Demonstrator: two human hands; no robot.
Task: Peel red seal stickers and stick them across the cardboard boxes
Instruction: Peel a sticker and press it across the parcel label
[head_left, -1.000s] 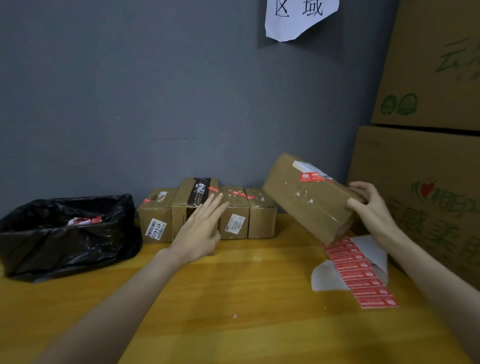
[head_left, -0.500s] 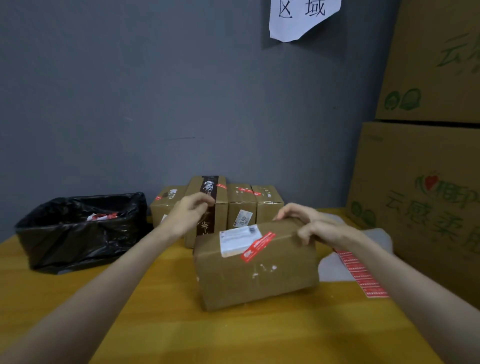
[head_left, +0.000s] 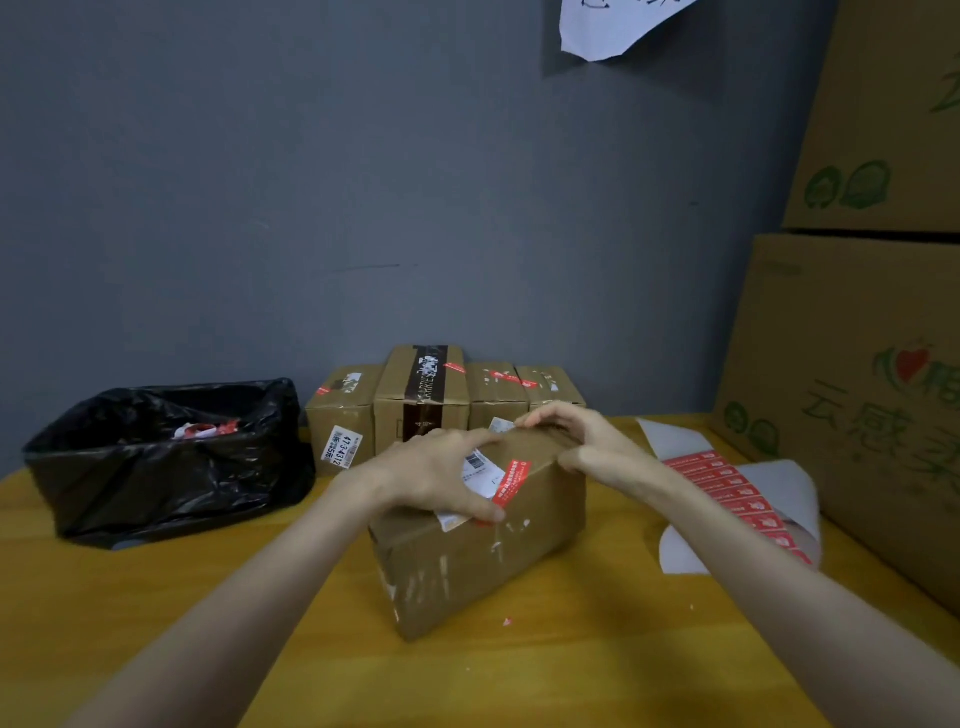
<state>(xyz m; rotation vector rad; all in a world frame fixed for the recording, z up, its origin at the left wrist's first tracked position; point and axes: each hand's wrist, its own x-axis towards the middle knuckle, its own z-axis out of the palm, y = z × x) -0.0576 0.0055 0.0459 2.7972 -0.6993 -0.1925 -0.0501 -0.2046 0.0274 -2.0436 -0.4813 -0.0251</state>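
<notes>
A worn brown cardboard box (head_left: 483, 561) stands on the yellow table in front of me. A red seal sticker (head_left: 511, 482) lies across its top front edge, beside a white shipping label. My left hand (head_left: 441, 475) grips the box's top left, thumb pressed on the front face near the label. My right hand (head_left: 576, 439) clasps the box's top right edge. A sheet of red seal stickers (head_left: 727, 491) on white backing paper lies to the right.
Several smaller sealed boxes (head_left: 423, 400) stand in a row against the grey wall. A bin with a black bag (head_left: 166, 462) holding scraps sits at the left. Large printed cartons (head_left: 857, 374) are stacked along the right edge. A red scrap (head_left: 507, 621) lies on the table.
My right hand brought the box down from the right and set it on the table in front of me. My left hand came off the back row and onto the box's top.
</notes>
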